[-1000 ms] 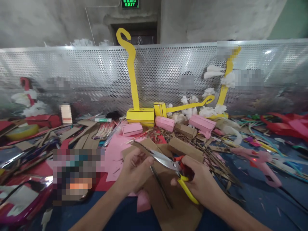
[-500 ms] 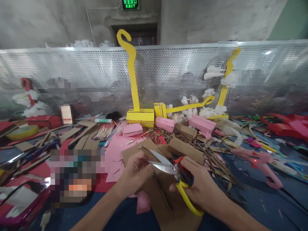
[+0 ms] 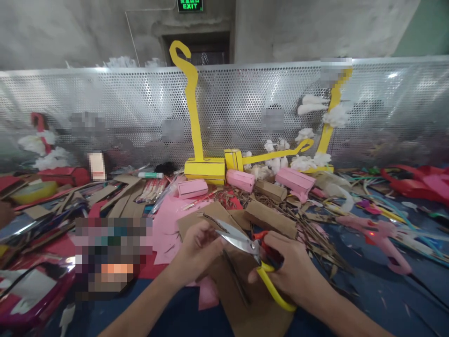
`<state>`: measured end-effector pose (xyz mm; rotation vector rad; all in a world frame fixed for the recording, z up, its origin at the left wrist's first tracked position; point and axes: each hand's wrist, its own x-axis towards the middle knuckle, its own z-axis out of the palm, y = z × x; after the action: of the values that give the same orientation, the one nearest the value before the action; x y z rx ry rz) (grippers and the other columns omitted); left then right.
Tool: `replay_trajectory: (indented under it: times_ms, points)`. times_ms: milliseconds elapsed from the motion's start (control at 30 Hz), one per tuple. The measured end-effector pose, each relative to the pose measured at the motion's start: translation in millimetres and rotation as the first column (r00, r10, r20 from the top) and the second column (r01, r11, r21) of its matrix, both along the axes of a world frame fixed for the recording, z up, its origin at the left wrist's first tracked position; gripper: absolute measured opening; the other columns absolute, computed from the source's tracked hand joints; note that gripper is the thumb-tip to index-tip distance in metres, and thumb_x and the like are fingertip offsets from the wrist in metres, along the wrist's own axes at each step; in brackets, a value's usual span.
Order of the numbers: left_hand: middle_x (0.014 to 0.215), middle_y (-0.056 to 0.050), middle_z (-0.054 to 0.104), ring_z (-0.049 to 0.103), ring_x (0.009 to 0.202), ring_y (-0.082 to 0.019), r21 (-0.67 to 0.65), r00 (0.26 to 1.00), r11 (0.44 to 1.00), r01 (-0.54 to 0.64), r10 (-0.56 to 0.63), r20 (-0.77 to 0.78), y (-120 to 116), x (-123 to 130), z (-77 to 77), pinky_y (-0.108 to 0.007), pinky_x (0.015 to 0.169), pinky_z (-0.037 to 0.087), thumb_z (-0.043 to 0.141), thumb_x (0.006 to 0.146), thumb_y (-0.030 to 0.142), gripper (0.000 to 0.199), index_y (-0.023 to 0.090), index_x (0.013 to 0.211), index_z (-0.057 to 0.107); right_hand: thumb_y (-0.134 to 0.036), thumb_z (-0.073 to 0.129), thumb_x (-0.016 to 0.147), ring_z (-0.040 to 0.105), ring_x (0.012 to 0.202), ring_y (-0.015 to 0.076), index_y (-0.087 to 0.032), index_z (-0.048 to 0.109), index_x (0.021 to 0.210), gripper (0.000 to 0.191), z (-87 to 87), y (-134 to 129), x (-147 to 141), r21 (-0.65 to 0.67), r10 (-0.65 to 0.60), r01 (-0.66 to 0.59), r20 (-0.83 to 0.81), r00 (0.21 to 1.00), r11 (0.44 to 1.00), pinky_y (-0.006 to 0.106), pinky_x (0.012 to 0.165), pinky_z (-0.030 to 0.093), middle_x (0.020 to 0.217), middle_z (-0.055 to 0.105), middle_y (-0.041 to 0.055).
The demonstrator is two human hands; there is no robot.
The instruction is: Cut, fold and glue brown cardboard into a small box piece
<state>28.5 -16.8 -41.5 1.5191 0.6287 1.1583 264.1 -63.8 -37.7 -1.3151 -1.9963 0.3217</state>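
My right hand (image 3: 289,267) grips the scissors (image 3: 245,243), which have one red and one yellow handle. Their blades point left and lie nearly together. A narrow corrugated cardboard strip (image 3: 216,222) is pinched in my left hand (image 3: 198,250), right by the blade tips. Below both hands lies a large piece of brown cardboard (image 3: 259,309) with a dark slit or strip along it. A folded cardboard piece (image 3: 271,219) rests just behind the scissors.
Behind stand a yellow hooked form (image 3: 192,107) and pink boxes (image 3: 192,188) before a perforated metal screen (image 3: 238,107). A pink glue gun (image 3: 384,238) lies right. Cardboard scraps (image 3: 122,196) and pink paper (image 3: 166,224) lie left. Part of another person's hand shows at the left edge.
The scissor blades have closed from a wider opening, near the strip. Part of another person's hand has come in at the left edge.
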Motion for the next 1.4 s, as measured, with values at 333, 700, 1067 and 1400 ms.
replay_trajectory:
  times_ms: [333, 700, 1067, 1400]
  points:
    - [0.085, -0.003, 0.072, 0.065, 0.076, -0.013, 0.011, 0.995, 1.0, 0.015, -0.016, 0.099, -6, 3, 14.4, -0.021, 0.07, 0.052, 0.072, 0.09, 0.029, 0.018, 0.018, 0.104, 0.072, -0.037, 0.076, 0.081, 0.042, 0.06, 0.0138, -0.024, 0.037, 0.067, 0.043, 3.0, 1, 0, -0.04, -0.044, 0.041, -0.071, 0.997, 0.998, 0.025, 0.054, 0.034, 0.067, 0.046, -0.004]
    - [0.078, -0.002, 0.072, 0.069, 0.067, -0.014, -0.187, 0.962, 0.98, -0.075, 0.12, 0.244, 1, 5, 11.2, -0.026, 0.066, 0.057, 0.078, 0.086, 0.037, 0.025, 0.016, 0.093, 0.067, -0.041, 0.062, 0.09, 0.047, 0.07, 0.0174, -0.023, 0.048, 0.082, 0.024, 12.6, 0, 1, -0.074, -0.034, 0.028, -0.074, 0.997, 0.997, 0.029, 0.062, 0.039, 0.078, 0.052, -0.0006]
    - [0.134, -0.003, 0.069, 0.073, 0.108, -0.018, -0.182, 0.939, 0.983, -0.012, 0.074, 0.337, -2, 0, 21.3, -0.023, 0.095, 0.056, 0.079, 0.084, 0.019, 0.013, 0.023, 0.096, 0.076, -0.05, 0.058, 0.092, 0.057, 0.074, 0.0178, -0.02, 0.056, 0.094, 0.03, 5.0, 2, 3, -0.24, -0.04, -0.034, -0.296, 0.954, 0.97, 0.028, 0.067, 0.044, 0.083, 0.061, 0.001]
    - [0.134, -0.009, 0.069, 0.065, 0.125, -0.025, -0.366, 0.895, 0.879, 0.305, -0.134, 0.425, -12, 0, 30.7, -0.023, 0.102, 0.052, 0.069, 0.088, 0.014, 0.025, 0.019, 0.111, 0.079, -0.052, 0.06, 0.091, 0.06, 0.078, 0.0181, -0.02, 0.058, 0.097, 0.033, 0.5, 5, 1, -0.274, -0.021, -0.102, -0.411, 0.911, 0.956, 0.027, 0.071, 0.048, 0.087, 0.063, 0.0022]
